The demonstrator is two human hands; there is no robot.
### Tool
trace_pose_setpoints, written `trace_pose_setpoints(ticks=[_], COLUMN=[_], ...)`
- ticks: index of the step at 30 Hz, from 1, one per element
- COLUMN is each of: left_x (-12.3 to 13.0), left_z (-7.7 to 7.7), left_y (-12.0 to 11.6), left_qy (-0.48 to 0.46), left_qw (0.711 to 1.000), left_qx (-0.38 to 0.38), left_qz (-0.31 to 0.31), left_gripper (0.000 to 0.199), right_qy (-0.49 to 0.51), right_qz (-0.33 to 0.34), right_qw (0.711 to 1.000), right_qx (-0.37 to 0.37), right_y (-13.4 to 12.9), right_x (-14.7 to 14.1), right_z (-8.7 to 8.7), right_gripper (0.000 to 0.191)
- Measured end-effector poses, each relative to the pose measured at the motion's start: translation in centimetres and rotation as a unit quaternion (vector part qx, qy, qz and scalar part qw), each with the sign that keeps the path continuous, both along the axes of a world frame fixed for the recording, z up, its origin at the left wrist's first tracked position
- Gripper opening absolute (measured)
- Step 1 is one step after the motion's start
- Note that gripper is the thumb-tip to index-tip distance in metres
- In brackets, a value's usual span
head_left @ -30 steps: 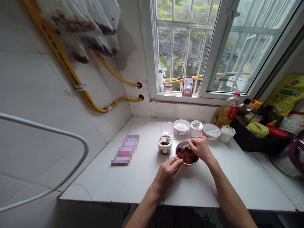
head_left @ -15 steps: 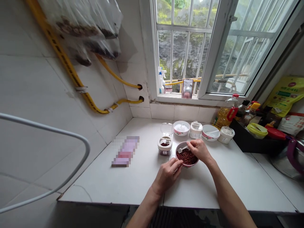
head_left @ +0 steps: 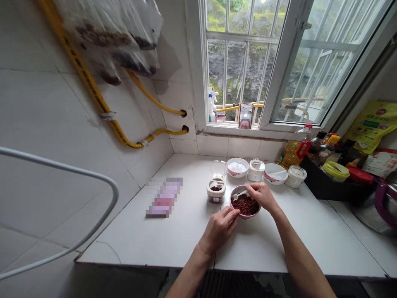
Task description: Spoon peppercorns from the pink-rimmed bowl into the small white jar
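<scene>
A bowl of dark reddish-brown peppercorn-like grains stands on the white counter. My left hand grips its near-left rim between thumb and fingers. Above the bowl's far-right side, my right hand pinches the handle of a small white spoon, whose head rests at the left inside edge of the bowl, over the grains. Just left of the bowl, a clear seasoning jar stands with its lid flipped up, holding some of the same dark grains. The right fingertips partly cover the spoon's handle.
Behind stand a bowl of white powder, a lidded jar, another bowl with a white spoon and a second jar. An oil bottle and a black condiment box are at right. A phone leans at the window.
</scene>
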State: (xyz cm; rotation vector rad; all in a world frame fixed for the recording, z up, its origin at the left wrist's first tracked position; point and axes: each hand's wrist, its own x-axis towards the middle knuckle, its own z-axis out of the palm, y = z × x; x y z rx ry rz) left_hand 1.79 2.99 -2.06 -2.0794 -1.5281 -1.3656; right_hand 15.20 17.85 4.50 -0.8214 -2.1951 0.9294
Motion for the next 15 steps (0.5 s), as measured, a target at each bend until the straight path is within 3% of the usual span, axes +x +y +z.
trace_pose_setpoints(ticks=[15], left_x=[-0.01], left_z=[0.03], left_y=[0.01], left_qy=[0.004], left_qw=[1.000], left_qx=[0.002], left_qz=[0.000], left_gripper=[0.019], right_qy=[-0.013], right_qz=[-0.037], right_qw=[0.999], right_qx=[0.020], right_y=[0.59], right_x=[0.21], right_z=[-0.27], right_gripper=[0.045])
